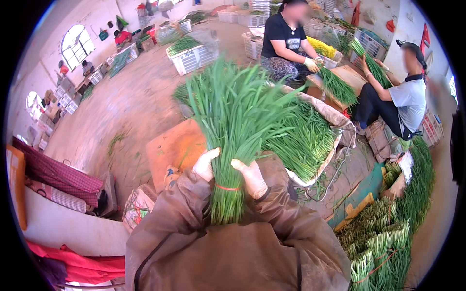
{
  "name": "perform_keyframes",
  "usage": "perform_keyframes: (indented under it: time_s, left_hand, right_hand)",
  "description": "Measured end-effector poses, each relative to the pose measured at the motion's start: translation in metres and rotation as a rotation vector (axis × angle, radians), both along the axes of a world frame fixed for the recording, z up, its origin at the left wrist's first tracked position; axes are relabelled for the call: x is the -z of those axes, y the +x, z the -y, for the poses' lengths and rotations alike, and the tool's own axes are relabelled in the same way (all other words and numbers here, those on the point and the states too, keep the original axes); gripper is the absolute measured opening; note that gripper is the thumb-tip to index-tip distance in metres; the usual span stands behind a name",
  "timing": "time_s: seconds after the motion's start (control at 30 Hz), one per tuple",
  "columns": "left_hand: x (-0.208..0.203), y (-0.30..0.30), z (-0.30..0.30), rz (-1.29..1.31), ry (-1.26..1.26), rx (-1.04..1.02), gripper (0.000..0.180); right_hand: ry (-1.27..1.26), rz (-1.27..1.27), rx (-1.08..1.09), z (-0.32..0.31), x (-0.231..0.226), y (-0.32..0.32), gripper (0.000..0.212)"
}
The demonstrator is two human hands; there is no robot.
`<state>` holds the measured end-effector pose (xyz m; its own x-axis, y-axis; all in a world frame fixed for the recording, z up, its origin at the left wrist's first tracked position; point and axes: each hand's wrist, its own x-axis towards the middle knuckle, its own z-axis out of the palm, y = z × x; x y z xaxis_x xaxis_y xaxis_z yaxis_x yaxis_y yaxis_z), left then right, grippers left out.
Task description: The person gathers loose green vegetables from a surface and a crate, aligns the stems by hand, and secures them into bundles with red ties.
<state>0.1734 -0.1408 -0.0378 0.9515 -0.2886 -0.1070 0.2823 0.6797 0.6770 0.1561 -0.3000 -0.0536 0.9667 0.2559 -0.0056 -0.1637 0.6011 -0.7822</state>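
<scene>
Between my hands is a thick bundle of green garlic chives (228, 150), its leaf tips fanned out away from me and its cut stem ends towards my lap. A red band (227, 187) circles the stems just below my hands. My left hand (207, 164), in a pale glove, grips the bundle's left side. On the opposite side my right hand (251, 178), gloved too, presses round it with the thumb on the leaves. The fingers behind the bundle are hidden. Beyond my right sleeve lie loose chives (306, 145) in a cloth-lined container (324, 169).
An orange-brown board (170, 148) lies at my front left. Tied chive bundles (378, 237) are stacked at my right. Two co-workers (286, 46) sit ahead to the right, handling chives over a cardboard box (345, 77). A white crate (192, 58) stands farther off.
</scene>
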Motion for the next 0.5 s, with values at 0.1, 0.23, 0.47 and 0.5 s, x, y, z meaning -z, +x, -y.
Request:
perform_keyframes:
  time_s: [0.1, 0.23, 0.47, 0.5]
  left_hand:
    - [-0.019, 0.009, 0.024, -0.01, 0.105, -0.072, 0.034]
    - [-0.084, -0.021, 0.005, -0.169, 0.1, 0.131, 0.042]
    - [-0.095, 0.023, 0.101, 0.545, 0.661, 0.11, 0.068]
    - [-0.097, 0.026, 0.096, 0.565, 0.664, 0.081, 0.067]
  right_hand:
    - [-0.417, 0.197, -0.053, 0.044, -0.034, -0.005, 0.04]
    - [-0.404, 0.432, -0.194, 0.033, -0.07, -0.041, 0.066]
    - [0.026, -0.052, 0.217, 0.08, 0.0, -0.002, 0.083]
    - [0.072, -0.14, 0.383, 0.109, -0.045, -0.042, 0.069]
